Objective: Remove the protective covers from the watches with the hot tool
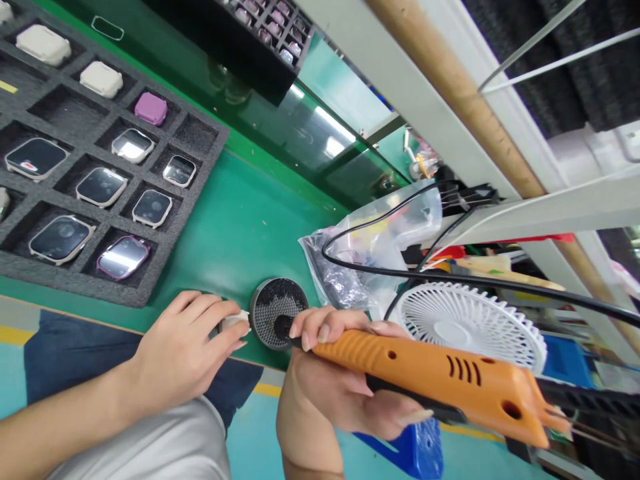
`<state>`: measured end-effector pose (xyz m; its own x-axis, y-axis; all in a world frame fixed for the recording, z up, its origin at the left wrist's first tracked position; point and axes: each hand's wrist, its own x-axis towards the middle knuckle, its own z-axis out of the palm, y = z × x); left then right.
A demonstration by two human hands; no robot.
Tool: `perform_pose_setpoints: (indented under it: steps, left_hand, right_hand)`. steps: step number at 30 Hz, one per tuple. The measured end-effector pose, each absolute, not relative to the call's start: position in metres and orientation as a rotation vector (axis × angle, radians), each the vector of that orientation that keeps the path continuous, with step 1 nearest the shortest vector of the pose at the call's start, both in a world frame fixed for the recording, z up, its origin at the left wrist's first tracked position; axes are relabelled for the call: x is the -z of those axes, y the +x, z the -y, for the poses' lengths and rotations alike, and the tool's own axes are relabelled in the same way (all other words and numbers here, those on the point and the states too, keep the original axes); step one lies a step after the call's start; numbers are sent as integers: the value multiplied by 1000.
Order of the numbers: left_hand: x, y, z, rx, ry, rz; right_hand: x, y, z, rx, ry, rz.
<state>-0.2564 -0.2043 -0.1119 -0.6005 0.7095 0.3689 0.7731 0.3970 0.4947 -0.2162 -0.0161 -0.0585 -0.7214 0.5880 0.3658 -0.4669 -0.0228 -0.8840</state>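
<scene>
My right hand [345, 367] is wrapped round an orange electric screwdriver [425, 373] with a black lever and a black nose. The nose sits over a round dark dish [279, 310] with a grid of small holes; whether the tip touches it I cannot tell. Just left of the dish, my left hand [200, 340] pinches a small whitish watch case [235, 321], mostly covered by the fingers. To the upper left lies a dark foam tray [135, 293], its compartments holding several watches [103, 187], white cases and a purple case [151, 108].
A clear plastic bag [370, 247] lies right of the dish, with a black cable [380, 270] looping over it. A white fan [465, 320] stands behind the screwdriver. Shelf posts [450, 87] rise at the upper right. A blue plastic bin [420, 447] is below.
</scene>
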Motion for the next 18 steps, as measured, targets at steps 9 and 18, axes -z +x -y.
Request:
perform_pose_setpoints:
  steps: [9,18]
  left_hand:
    - [113,-255,205,1015,-1335,2520]
    - [118,-254,204,1017,-1355,2488]
  right_hand:
    - [58,-216,17,-1847,-159,1538]
    - [58,-218,17,-1815,-96,1559]
